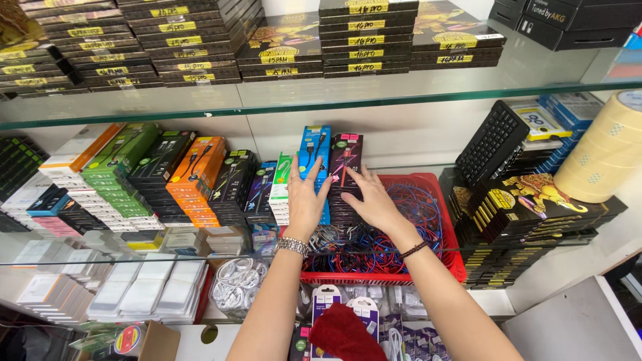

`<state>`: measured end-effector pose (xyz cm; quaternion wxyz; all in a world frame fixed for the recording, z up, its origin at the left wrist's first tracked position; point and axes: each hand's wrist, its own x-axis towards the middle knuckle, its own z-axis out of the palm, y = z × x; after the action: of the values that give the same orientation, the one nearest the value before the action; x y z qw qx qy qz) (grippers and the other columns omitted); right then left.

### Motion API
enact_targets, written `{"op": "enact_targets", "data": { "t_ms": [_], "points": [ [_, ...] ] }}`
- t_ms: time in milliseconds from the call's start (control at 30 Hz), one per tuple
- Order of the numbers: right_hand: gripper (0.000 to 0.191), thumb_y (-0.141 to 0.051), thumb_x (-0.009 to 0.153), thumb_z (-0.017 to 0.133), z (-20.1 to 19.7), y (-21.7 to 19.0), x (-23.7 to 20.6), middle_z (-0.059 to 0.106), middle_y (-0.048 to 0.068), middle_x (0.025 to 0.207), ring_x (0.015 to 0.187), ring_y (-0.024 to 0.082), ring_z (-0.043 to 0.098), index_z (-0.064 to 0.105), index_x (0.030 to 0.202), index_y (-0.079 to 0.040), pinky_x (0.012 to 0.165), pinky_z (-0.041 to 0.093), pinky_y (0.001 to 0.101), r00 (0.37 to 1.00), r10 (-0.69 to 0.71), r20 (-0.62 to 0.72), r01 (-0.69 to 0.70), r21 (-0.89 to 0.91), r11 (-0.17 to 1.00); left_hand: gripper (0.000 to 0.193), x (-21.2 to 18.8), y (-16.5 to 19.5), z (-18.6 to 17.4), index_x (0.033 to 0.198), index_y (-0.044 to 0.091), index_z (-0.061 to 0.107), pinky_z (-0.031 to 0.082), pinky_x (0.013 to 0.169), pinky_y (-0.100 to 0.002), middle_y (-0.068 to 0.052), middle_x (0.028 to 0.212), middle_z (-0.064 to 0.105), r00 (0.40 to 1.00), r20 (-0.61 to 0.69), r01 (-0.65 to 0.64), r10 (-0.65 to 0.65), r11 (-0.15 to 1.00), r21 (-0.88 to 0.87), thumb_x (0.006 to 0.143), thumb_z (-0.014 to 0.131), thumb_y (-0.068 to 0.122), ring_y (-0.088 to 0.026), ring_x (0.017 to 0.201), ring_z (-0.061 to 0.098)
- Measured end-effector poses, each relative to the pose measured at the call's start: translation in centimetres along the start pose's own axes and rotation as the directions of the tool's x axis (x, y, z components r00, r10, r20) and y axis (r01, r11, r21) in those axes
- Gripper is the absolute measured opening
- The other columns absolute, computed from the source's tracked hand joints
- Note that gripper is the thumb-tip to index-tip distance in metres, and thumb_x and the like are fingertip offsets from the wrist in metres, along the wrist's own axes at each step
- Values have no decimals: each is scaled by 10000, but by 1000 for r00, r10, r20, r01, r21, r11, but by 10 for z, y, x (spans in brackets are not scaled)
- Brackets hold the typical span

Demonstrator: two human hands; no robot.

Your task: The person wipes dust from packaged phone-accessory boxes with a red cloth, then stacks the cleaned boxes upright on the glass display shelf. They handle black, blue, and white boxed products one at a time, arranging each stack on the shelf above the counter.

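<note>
Blue cable box [314,148] stands upright just beyond left hand [306,204], fingers spread flat against it; right hand [373,200] open on black-pink box [346,157] beside.

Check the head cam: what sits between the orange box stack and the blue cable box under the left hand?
Head view: black box stack, then dark blue-purple and green-white stacks, between orange stack and blue box.

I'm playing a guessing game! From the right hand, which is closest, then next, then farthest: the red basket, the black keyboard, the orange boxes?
Measured from the right hand:
1. Red basket, directly under and beside it.
2. Black keyboard, up to the right.
3. Orange boxes, far left, past the left hand.
</note>
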<state>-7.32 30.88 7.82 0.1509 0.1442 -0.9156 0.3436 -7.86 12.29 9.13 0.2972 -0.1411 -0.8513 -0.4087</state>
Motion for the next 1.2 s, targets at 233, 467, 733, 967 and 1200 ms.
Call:
{"op": "enact_targets", "data": {
  "t_ms": [233,467,733,967,1200],
  "points": [
    [628,-336,978,590,-1,-9,4,248,237,1645,1535,426,121,380,1548,-177,1201,171,562,999,41,14,-40,-32,999,480,-5,-5,8,1389,161,649,346,1153,-501,-296,1609,293,1000,-28,10,-9,999,45,936,712,305,-465,1398,415],
    [589,-306,994,640,8,-28,-33,509,210,1535,1415,377,448,446,1510,-100,1190,367,483,877,-158,-454,177,0,984,687,-15,-4,-7,1493,26,509,292,1144,-533,-370,1580,210,975,-122,-177,186,981,83,910,752,297,-544,1409,300],
    [1065,-548,820,829,65,-21,-162,290,235,1577,1454,396,343,205,1597,-171,1173,334,442,712,157,684,-118,-104,988,229,-145,-86,-42,1061,7,645,547,771,-432,-152,906,740,880,-183,374,-438,876,-304,1049,557,218,-317,816,704],
    [1303,-399,649,917,91,-26,-202,53,248,1670,1457,429,356,54,1622,-335,1180,379,411,602,409,686,-184,-380,907,717,-268,-153,-36,1214,23,613,485,999,-459,-230,1225,650,588,312,483,-746,634,604,833,780,607,-377,1184,610],
    [914,-294,743,822,80,-2,-199,520,149,1492,1328,320,567,375,1539,-247,1096,473,379,772,326,545,-204,-273,940,787,-307,-140,-38,1236,52,585,537,986,-404,-143,1229,676,422,277,576,-863,492,653,699,910,527,-294,1172,649]
  ]
}}
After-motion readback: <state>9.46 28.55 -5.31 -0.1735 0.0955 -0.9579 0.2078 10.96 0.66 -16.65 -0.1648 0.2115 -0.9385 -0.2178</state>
